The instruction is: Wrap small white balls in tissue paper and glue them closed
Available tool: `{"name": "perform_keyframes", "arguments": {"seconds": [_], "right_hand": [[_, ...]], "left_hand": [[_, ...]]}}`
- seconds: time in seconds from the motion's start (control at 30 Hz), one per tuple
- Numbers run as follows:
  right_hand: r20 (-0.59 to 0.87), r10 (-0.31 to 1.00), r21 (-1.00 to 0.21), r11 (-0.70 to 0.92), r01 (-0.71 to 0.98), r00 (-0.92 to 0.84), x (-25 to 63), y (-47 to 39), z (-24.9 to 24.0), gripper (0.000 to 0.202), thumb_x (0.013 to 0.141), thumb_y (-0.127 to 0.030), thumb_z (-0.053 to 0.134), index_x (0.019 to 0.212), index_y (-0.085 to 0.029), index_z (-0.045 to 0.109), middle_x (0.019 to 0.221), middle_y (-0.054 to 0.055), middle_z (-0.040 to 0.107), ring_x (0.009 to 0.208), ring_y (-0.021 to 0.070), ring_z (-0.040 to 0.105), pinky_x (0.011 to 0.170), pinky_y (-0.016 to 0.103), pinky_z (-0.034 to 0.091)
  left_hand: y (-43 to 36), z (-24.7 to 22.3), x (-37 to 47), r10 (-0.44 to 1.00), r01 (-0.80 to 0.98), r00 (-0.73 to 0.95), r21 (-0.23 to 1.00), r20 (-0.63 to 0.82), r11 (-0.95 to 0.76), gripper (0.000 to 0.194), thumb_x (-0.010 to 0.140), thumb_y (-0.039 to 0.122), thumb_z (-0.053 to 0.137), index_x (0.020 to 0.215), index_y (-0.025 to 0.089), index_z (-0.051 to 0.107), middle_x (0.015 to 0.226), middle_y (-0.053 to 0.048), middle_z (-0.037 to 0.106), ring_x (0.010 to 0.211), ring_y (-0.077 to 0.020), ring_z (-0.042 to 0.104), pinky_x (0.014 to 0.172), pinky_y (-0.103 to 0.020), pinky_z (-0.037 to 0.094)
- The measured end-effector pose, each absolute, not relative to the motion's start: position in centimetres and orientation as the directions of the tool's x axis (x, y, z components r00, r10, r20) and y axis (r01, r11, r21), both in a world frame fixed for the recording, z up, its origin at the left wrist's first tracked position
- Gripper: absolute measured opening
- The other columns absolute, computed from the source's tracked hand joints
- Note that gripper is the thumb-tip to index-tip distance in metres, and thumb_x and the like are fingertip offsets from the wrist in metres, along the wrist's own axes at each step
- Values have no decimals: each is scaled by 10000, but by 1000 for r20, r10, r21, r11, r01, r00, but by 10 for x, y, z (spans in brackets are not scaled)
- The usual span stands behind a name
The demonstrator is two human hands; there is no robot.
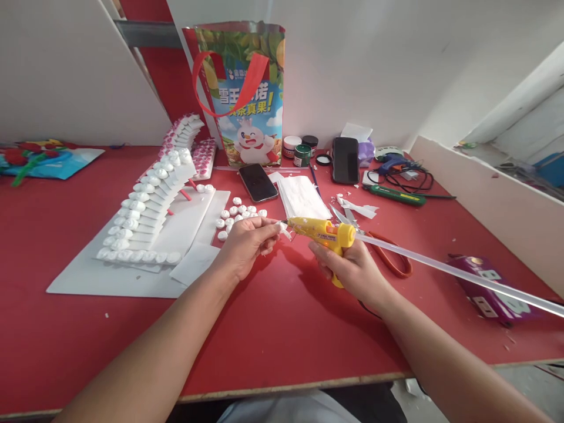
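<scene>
My right hand (348, 267) is closed round the handle of a yellow hot glue gun (315, 227), with a long clear glue stick (440, 267) sticking out of its back. The nozzle points left and meets a small white paper rosette (282, 228), pinched between the thumb and fingers of my left hand (249, 247). Just behind that hand lies a cluster of loose white rosettes (230, 221). To the left, a curved stepped white model (154, 202) carries rosettes along its edges and rests on white boards (79, 285).
Behind my hands are a stack of white paper (304, 197), a phone (258, 182) and a colourful bag (251, 100). Orange-handled scissors (396, 258), a green utility knife (396, 195), paint jars (302, 154), another phone (345, 160) and a purple pouch (489, 288) lie rightward.
</scene>
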State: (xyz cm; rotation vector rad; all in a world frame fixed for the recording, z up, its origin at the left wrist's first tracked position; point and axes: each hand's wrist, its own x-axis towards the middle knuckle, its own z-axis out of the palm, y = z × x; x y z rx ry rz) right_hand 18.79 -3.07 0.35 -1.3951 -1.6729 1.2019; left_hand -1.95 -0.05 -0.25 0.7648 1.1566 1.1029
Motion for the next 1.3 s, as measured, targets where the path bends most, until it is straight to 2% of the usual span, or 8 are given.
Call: {"name": "perform_keyframes", "arguments": {"seconds": [0.17, 0.3, 0.47, 0.6, 0.93, 1.13, 1.2, 1.3], "right_hand": [[-44, 989, -962, -3, 272, -144, 194, -32, 15, 499, 857, -620, 659, 621, -200, 531, 522, -15, 504, 478, 106, 445, 475, 263, 349], [-60, 991, -934, -99, 344, 122, 227, -28, 32, 507, 729, -611, 785, 598, -179, 555, 526, -14, 505, 470, 84, 396, 453, 256, 298], [-22, 888, -814, -283, 508, 460, 288, -11, 34, 325, 895, -422, 659, 780, -119, 669, 661, 35, 589, 551, 98, 450, 551, 288, 368], [-28, 838, -714, -398, 576, 544, 314, 2, 18, 323, 859, -399, 678, 680, -143, 593, 596, -1, 495, 566, 112, 416, 566, 310, 356], [42, 837, -530, -443, 723, 545, 318, -2, 10, 397, 719, -475, 729, 588, -229, 446, 511, -37, 407, 552, 143, 395, 562, 323, 303], [111, 889, -466, -349, 813, 445, 323, -39, 13, 483, 608, -647, 631, 852, -230, 638, 881, 91, 715, 778, 306, 664, 696, 422, 487], [234, 891, -447, -257, 857, 390, 315, -66, 22, 522, 638, -630, 644, 1000, -259, 706, 1094, 133, 751, 952, 367, 703, 750, 476, 524], [473, 855, -447, 22, 894, 216, 283, -99, 47, 257, 839, -473, 675, 1042, -336, 754, 1074, 90, 782, 894, 281, 736, 707, 410, 550]], "left_hand": [[-1, -2, -21, 950, -309, 31, 900, -312, 306, 242, 608, 220, 845, 743, 111, 676, 619, -4, 609, 484, -50, 449, 438, -176, 314], [-2, -1, -21, 952, -345, 53, 889, -301, 300, 241, 609, 219, 853, 739, 113, 680, 607, -1, 607, 481, -48, 449, 435, -171, 317], [-4, -2, -21, 956, -414, 121, 862, -267, 294, 232, 643, 216, 867, 764, 119, 694, 646, -8, 628, 501, -44, 479, 443, -151, 335], [-5, 1, -20, 948, -483, 156, 816, -277, 318, 258, 612, 197, 892, 770, 125, 702, 645, -9, 638, 497, -42, 491, 448, -138, 346], [-6, 5, -20, 942, -529, 206, 781, -263, 334, 258, 604, 202, 906, 750, 114, 712, 637, -16, 641, 485, -44, 491, 429, -140, 344], [-7, 5, -20, 946, -542, 187, 776, -264, 323, 250, 629, 198, 887, 775, 120, 701, 651, -10, 635, 497, -43, 494, 449, -139, 347], [-7, 5, -20, 947, -539, 197, 779, -254, 321, 239, 641, 194, 876, 776, 123, 692, 662, -11, 635, 501, -44, 492, 452, -142, 342], [-8, 6, -19, 945, -532, 219, 782, -243, 324, 215, 671, 193, 851, 785, 127, 682, 663, -9, 629, 500, -44, 478, 453, -149, 335]]}}
